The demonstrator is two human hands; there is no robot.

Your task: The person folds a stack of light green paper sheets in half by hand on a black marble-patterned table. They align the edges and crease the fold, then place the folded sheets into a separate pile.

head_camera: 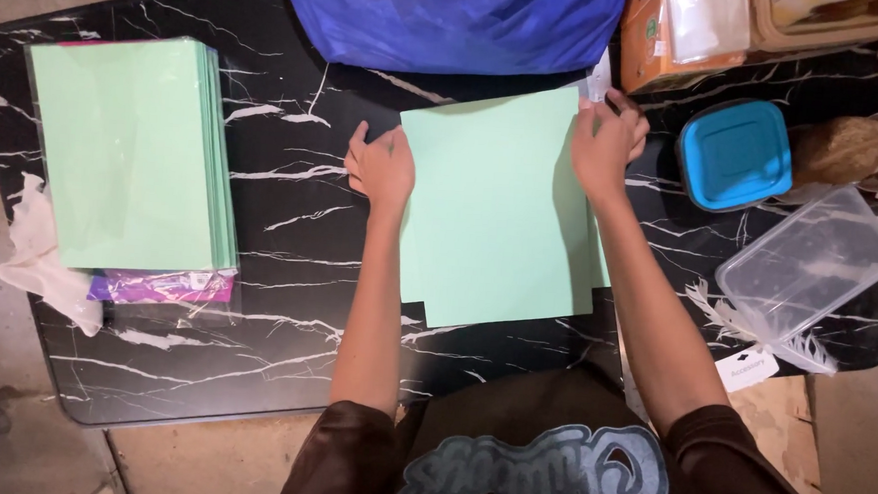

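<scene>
A black table (283,359) with white marble veining is seen from above. A mint-green paper sheet (496,215) lies flat at its middle. The sheet's left edge is pressed by the left hand (381,166), fingers flat; its far right corner is pinched by the right hand (608,141). A wrapped stack of green paper (124,150) lies well apart to the left. A blue-lidded box (736,152) and a clear plastic container (809,261) stand to the right, a blue bag (451,17) beyond.

Mint-green paper sheet (496,215) lies on a black counter (283,349) (white marble veining), beside a blue lid (736,152).
</scene>
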